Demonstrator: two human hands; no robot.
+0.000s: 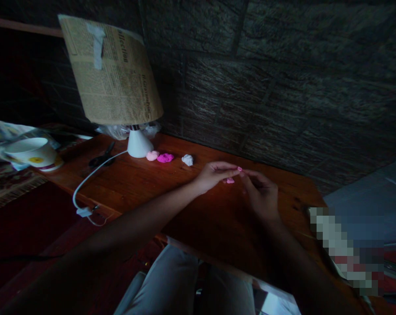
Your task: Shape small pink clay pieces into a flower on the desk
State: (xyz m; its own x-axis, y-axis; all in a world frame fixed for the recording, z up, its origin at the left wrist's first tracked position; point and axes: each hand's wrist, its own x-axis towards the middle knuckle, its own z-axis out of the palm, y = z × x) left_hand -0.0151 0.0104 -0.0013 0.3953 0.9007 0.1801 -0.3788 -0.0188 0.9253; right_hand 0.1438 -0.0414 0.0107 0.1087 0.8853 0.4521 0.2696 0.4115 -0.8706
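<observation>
Between the fingertips of my left hand (211,176) and my right hand (262,192) is a small pink piece of modelling clay (240,169). Both hands are closed in a pinch around it, above the wooden table. Just below the fingers lies another pink clay piece (230,180), partly covered by my left hand. Left of the hands, on the tabletop, sit a white clay lump (187,160), a magenta clay lump (165,158) and a light pink clay lump (152,155). The last two touch each other.
A lamp (140,144) with a newsprint shade (115,74) stands at the table's (198,210) back left, its white cable (86,177) hanging over the edge. Black scissors (102,159) and a paper cup (36,153) are further left. A stone-patterned wall (283,87) rises behind.
</observation>
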